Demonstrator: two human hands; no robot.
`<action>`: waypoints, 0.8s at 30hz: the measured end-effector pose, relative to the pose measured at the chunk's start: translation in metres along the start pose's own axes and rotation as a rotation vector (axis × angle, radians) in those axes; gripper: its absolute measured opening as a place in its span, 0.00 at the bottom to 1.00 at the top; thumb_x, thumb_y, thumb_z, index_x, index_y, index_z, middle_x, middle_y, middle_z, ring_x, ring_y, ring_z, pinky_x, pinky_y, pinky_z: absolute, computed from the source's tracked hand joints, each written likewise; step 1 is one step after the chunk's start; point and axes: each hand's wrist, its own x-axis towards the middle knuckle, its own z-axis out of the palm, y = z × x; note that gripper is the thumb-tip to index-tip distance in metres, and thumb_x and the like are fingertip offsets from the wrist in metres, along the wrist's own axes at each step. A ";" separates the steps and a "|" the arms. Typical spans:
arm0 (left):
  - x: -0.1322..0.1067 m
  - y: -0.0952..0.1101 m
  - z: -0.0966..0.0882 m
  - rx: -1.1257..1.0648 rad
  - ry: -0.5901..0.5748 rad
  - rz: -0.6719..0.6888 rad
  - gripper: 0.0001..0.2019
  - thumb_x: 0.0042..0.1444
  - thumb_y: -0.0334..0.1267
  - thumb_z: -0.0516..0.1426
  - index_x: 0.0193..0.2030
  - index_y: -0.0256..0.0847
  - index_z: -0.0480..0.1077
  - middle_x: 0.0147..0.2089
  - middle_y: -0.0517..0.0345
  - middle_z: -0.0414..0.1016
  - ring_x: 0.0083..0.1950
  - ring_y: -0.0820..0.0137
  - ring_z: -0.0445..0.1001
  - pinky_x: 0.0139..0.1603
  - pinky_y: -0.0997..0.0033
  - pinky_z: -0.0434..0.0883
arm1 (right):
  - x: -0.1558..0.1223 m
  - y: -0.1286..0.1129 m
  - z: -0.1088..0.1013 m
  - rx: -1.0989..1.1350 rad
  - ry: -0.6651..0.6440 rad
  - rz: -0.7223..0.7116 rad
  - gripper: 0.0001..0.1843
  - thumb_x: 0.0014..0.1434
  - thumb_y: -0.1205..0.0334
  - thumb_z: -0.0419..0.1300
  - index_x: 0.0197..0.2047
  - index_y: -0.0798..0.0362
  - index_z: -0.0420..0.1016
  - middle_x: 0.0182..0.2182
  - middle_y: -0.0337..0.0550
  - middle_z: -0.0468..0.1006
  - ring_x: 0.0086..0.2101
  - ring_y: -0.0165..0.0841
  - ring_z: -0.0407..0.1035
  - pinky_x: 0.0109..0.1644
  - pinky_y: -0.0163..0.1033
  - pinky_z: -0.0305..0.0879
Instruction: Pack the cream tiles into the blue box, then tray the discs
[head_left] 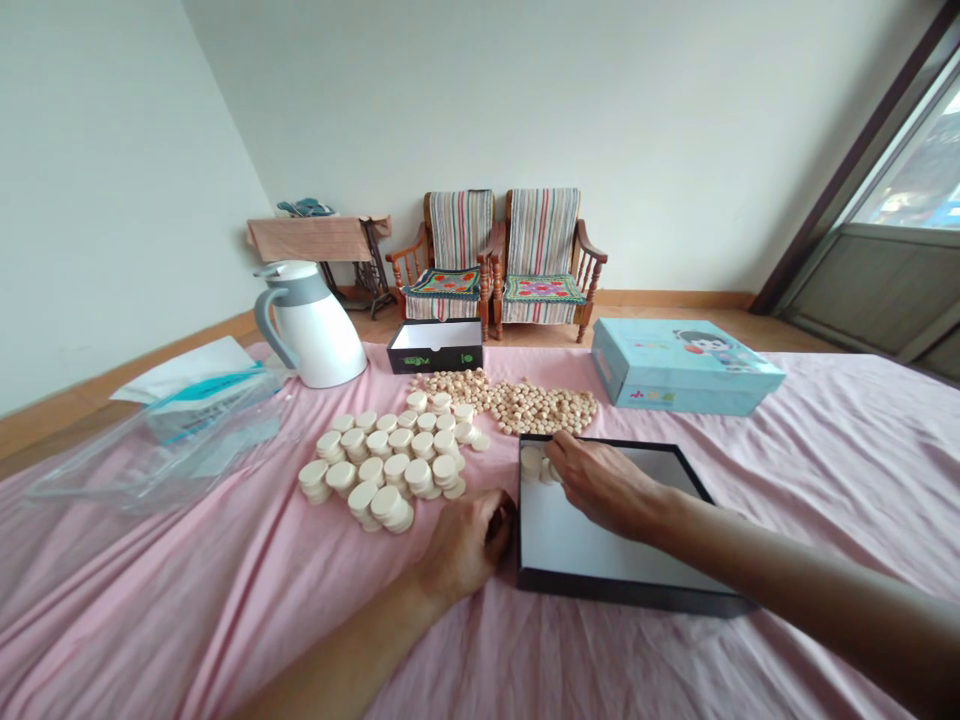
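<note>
My right hand [604, 485] reaches into the back left corner of a shallow black-rimmed box lid [637, 590] with a white inside. Its fingers are closed on pale round wooden discs [551, 470]; how many it grips is hidden. Just left of these fingers, more pale discs [531, 463] stand in the same corner. My left hand [466, 540] rests on the cloth beside the lid's left wall, fingers curled closed; whatever may be inside them is hidden. Left of it stand several stacks of pale round wooden discs [371, 470], in uneven rows.
Behind the lid lie heaps of small wooden pieces [544, 405]. A black open box [435, 355], a light blue box [686, 365], a white-grey jug [319, 335] and clear plastic bags [187, 440] surround them on the pink cloth [225, 600]. Two chairs [540, 260] stand beyond.
</note>
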 end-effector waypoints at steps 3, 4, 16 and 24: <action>0.000 0.000 0.000 -0.002 -0.007 0.000 0.06 0.54 0.27 0.51 0.31 0.38 0.67 0.29 0.58 0.74 0.29 0.72 0.70 0.26 0.76 0.58 | 0.001 -0.003 0.009 -0.009 0.038 -0.015 0.14 0.54 0.78 0.46 0.40 0.55 0.66 0.38 0.50 0.70 0.30 0.35 0.68 0.29 0.39 0.57; 0.000 0.000 0.000 -0.001 -0.009 -0.002 0.06 0.54 0.27 0.51 0.31 0.38 0.67 0.29 0.57 0.74 0.29 0.72 0.70 0.26 0.76 0.58 | 0.001 -0.004 0.012 -0.008 0.052 -0.018 0.14 0.55 0.78 0.45 0.40 0.55 0.66 0.37 0.50 0.70 0.30 0.34 0.67 0.29 0.39 0.57; 0.000 -0.002 0.000 -0.003 0.002 0.000 0.07 0.50 0.24 0.51 0.31 0.38 0.67 0.30 0.58 0.74 0.29 0.73 0.70 0.27 0.76 0.58 | -0.003 -0.002 0.018 0.008 0.180 0.000 0.14 0.56 0.79 0.45 0.38 0.54 0.65 0.35 0.47 0.70 0.26 0.32 0.64 0.26 0.39 0.52; 0.000 -0.005 0.003 0.000 0.014 0.010 0.07 0.50 0.24 0.51 0.31 0.38 0.67 0.29 0.59 0.74 0.28 0.73 0.69 0.27 0.76 0.57 | -0.008 0.000 0.007 0.068 0.145 0.065 0.10 0.55 0.77 0.49 0.38 0.55 0.66 0.36 0.46 0.71 0.27 0.31 0.65 0.26 0.38 0.47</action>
